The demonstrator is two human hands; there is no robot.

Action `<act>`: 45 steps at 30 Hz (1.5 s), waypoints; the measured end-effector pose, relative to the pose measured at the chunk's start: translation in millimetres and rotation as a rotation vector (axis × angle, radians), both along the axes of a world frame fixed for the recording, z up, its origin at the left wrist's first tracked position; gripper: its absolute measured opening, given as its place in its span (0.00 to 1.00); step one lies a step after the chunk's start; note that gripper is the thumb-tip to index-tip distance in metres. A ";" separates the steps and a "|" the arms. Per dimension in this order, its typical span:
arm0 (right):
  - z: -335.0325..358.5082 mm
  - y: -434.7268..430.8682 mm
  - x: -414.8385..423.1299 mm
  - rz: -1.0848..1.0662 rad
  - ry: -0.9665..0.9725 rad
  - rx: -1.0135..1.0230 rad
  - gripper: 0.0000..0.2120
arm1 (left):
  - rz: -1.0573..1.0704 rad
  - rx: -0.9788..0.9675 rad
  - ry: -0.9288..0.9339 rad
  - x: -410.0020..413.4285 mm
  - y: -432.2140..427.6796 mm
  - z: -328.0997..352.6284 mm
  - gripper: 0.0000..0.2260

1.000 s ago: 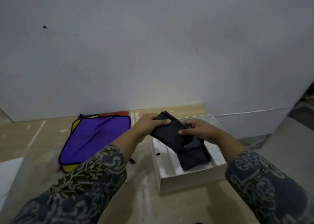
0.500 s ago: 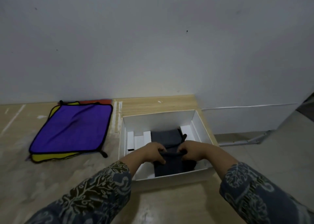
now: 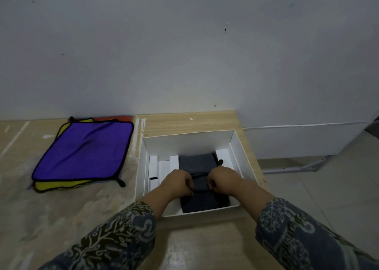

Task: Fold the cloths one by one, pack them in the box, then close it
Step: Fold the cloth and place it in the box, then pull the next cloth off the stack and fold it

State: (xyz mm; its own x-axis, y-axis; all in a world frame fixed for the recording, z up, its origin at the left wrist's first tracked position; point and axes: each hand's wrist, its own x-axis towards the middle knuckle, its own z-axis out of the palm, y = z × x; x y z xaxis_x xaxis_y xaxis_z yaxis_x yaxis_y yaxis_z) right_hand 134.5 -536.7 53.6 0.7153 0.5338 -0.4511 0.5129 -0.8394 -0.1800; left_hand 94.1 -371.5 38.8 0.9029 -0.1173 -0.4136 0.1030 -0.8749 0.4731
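An open white box [image 3: 185, 140] stands on the wooden table, right of centre. Inside it lies a folded dark grey cloth [image 3: 195, 162], and a second dark grey folded cloth [image 3: 202, 202] rests on top near the front wall. My left hand [image 3: 178, 181] and my right hand [image 3: 223, 178] are both down inside the box, fingers closed on the upper cloth's middle edge. A purple cloth [image 3: 85, 150] with black trim lies flat to the left of the box, on top of a yellow cloth [image 3: 54, 185] and an orange one [image 3: 113, 118].
A grey wall runs right behind the table. The table's right edge [image 3: 257, 167] is close beside the box, with tiled floor and a white low panel [image 3: 297, 140] beyond it. White inserts [image 3: 164, 167] line the box's left floor.
The dark grey cloth, held above the box a second ago, has come down into it with both hands. The view has tilted down and shifted, so the box sits nearer the centre.
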 end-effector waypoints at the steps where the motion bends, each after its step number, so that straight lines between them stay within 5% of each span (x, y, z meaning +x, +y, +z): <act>1: -1.2 0.9 0.1 0.005 -0.008 -0.024 0.09 | -0.006 0.008 0.015 0.8 0.2 -1.9 0.10; 7: 3.8 3.3 -1.1 -0.073 -0.023 -0.042 0.09 | -0.062 0.144 0.008 2.2 -5.3 -0.5 0.14; 16: 31.4 34.1 -14.8 -0.311 -0.113 0.552 0.05 | 0.126 -0.087 -0.328 -20.9 37.8 42.1 0.07; 25: 52.7 164.3 -42.6 -0.290 -0.147 0.842 0.06 | 0.344 -0.206 -0.483 -44.5 158.1 75.2 0.05; 37: -20.8 347.0 -51.2 -0.169 -0.029 0.603 0.09 | 0.481 -0.066 -0.207 -71.1 349.6 8.3 0.09; 45: -55.3 377.4 -44.8 -0.103 -0.072 0.231 0.14 | 0.060 0.262 0.058 -61.1 393.0 -25.6 0.21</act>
